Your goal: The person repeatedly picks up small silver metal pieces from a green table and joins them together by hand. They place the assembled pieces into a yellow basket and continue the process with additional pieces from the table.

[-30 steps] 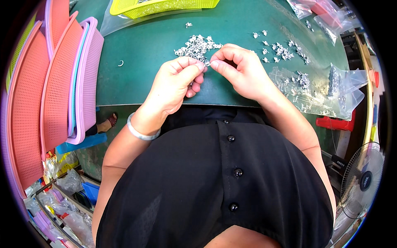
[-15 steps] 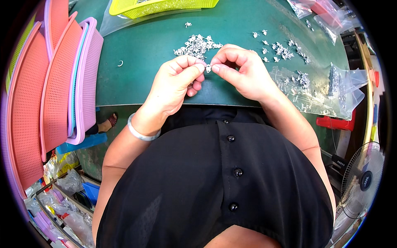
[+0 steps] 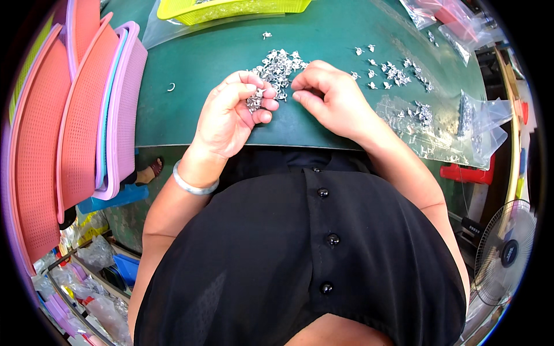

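Small silver metal clasp-like pieces (image 3: 278,66) lie in a pile on the green tabletop, just beyond and between my hands. My left hand (image 3: 228,112) is cupped at the pile's near left, its fingers curled around several of the same pieces (image 3: 254,102). Opposite it, at the right side of the pile, my right hand (image 3: 332,101) has thumb and forefinger drawn close together, with the other fingers folded under. Whatever may be between those fingertips is too small to make out. One loose piece (image 3: 355,75) rests beside the right hand's knuckles.
More silver pieces (image 3: 395,75) are scattered to the right, near clear plastic bags (image 3: 485,124). A yellow-green basket (image 3: 231,10) stands at the far edge. Stacked pink and purple baskets (image 3: 124,104) line the left. A small curved piece (image 3: 171,87) lies alone. A fan (image 3: 508,254) is at lower right.
My hands were together, pinching one small silver piece between them. Now they are apart: the left has drawn left and turned, showing the pieces inside it, while the right has stayed near the pile.
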Demonstrator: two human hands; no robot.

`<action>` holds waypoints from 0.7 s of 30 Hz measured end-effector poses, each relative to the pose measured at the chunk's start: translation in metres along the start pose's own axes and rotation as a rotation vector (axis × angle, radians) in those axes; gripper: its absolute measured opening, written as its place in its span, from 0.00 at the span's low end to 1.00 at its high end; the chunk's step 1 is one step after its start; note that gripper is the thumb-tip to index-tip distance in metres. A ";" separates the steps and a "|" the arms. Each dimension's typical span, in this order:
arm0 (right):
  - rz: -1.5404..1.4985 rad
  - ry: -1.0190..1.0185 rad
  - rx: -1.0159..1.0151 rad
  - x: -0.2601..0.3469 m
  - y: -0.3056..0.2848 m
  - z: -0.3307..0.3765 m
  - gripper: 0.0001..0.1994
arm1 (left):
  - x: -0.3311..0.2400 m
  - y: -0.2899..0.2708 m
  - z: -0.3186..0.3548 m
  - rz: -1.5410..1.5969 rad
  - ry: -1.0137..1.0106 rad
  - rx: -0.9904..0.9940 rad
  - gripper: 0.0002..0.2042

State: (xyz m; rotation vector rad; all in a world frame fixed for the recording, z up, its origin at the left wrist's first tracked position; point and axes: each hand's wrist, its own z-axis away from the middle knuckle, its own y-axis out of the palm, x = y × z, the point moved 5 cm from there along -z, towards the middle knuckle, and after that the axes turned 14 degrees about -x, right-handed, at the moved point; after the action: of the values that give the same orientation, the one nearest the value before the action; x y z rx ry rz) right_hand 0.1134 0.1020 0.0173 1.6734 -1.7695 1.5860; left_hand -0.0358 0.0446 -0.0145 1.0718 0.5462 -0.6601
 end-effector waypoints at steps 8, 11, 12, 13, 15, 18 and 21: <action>0.325 -0.145 0.011 0.009 0.015 0.004 0.05 | 0.000 -0.005 0.004 -0.088 0.026 -0.081 0.06; 0.292 -0.170 -0.033 0.008 0.015 0.004 0.04 | 0.000 -0.005 0.004 -0.151 0.035 -0.129 0.05; 0.274 -0.152 -0.036 0.008 0.014 0.004 0.04 | 0.000 -0.004 0.005 -0.181 0.036 -0.142 0.04; 0.257 -0.133 -0.039 0.008 0.012 0.003 0.04 | -0.001 -0.003 0.005 -0.210 0.036 -0.154 0.04; 0.234 -0.149 -0.056 0.010 0.008 0.004 0.04 | -0.001 0.001 0.005 -0.287 0.013 -0.171 0.04; 0.227 -0.255 -0.086 0.018 0.001 0.003 0.03 | 0.001 0.007 0.005 -0.376 -0.005 -0.156 0.05; 0.228 -0.355 -0.092 0.027 -0.003 0.003 0.04 | 0.003 0.010 0.005 -0.420 -0.008 -0.126 0.05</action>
State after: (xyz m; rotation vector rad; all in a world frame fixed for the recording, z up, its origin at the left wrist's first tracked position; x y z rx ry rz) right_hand 0.1086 0.0856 0.0382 1.8548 -2.2397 1.3238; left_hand -0.0263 0.0428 -0.0090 0.8411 0.8057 -0.9823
